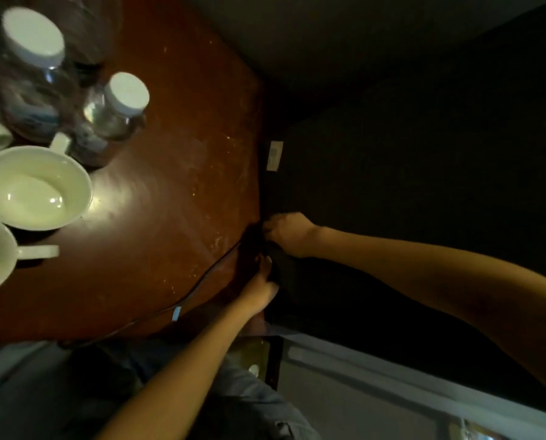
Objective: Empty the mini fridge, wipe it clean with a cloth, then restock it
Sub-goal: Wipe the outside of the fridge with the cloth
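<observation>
- Both hands meet at the edge of the reddish wooden surface (176,173), beside the black mini fridge (424,185).
- Left hand (260,289) and right hand (289,233) are each closed on a dark cloth (284,268), bunched between them.
- Cloth: soft, limp, light; judged easy to grip anywhere, best gathered into a pad for wiping.
- Surface: glossy, scuffed, pale specks. A thin dark cable (201,281) crosses it.
- Far left: two clear white-capped bottles (119,106), round white cups (36,188); the cups look like glazed ceramic, so fragile.
- Fridge interior not visible.
</observation>
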A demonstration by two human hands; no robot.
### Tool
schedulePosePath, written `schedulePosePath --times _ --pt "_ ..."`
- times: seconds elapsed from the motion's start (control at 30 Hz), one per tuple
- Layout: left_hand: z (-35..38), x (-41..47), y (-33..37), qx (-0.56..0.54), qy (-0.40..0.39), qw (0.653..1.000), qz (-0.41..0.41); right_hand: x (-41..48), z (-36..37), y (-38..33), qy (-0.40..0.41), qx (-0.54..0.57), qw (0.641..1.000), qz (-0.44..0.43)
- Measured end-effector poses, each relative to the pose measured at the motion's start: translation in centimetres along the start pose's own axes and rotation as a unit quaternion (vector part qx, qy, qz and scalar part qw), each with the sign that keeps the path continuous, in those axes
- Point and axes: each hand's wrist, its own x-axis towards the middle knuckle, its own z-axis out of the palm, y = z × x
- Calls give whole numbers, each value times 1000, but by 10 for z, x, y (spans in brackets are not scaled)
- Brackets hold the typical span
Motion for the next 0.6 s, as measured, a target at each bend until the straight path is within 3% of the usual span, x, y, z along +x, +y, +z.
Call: schedulePosePath --times 0.1,0.17,0.23,0.3,0.47,0.6 --pt "12 24 -48 13 3 999 -36 -44 1 9 13 38 999 -33" --pt "19 34 -59 27 -5 1000 -8 -51 -24 44 50 35 998 35" --pt "23 -2 -18 68 6 997 37 -36 -47 79 97 21 988 122" --pt "20 -6 -19 78 7 996 44 -16 -55 75 121 32 981 148" --pt "21 -13 -30 123 12 992 -20 -37 -4 -20 -26 106 991 71" --pt "24 -18 -28 175 36 984 13 -42 -22 20 23 126 987 94"
